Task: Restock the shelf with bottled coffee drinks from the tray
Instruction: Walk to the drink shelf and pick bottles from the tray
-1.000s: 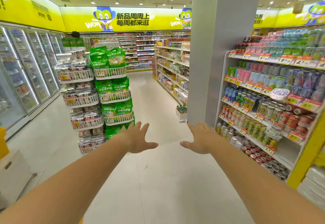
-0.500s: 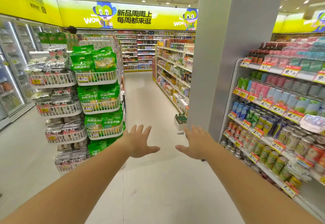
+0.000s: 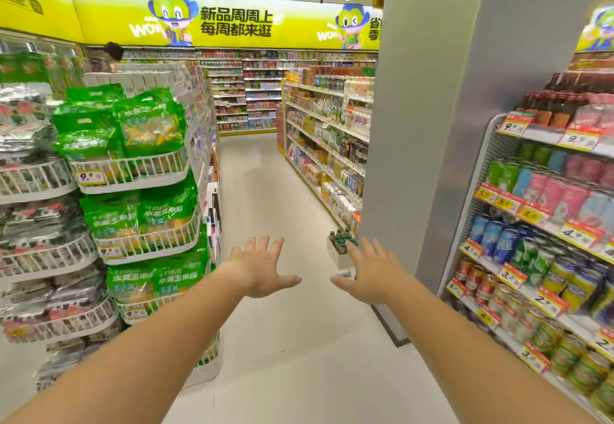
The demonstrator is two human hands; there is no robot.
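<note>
- We are holding our left hand [image 3: 260,269] and our right hand [image 3: 372,272] out in front of us, palms down, fingers spread, gripping nothing, with a gap of bare floor [image 3: 299,340] showing between the two thumbs.
- Just past our right fingertips, a white tray [image 3: 339,255] is sitting on the floor at the foot of the grey pillar [image 3: 432,124], and dark bottles with green caps [image 3: 342,240] are standing upright in it; our hands are not touching it.
- Beyond the tray, a long shelf [image 3: 325,144] of drinks is running down the right side of the aisle.
- On our right, past the pillar, a white rack [image 3: 545,224] is carrying rows of cans and cartons behind red and yellow price tags.
- On our left, a tiered wire display [image 3: 133,171] is holding green snack bags [image 3: 149,124], with silver packs beside them.
- Overhead at the far end, a yellow banner [image 3: 232,21] is showing a cartoon mascot.
</note>
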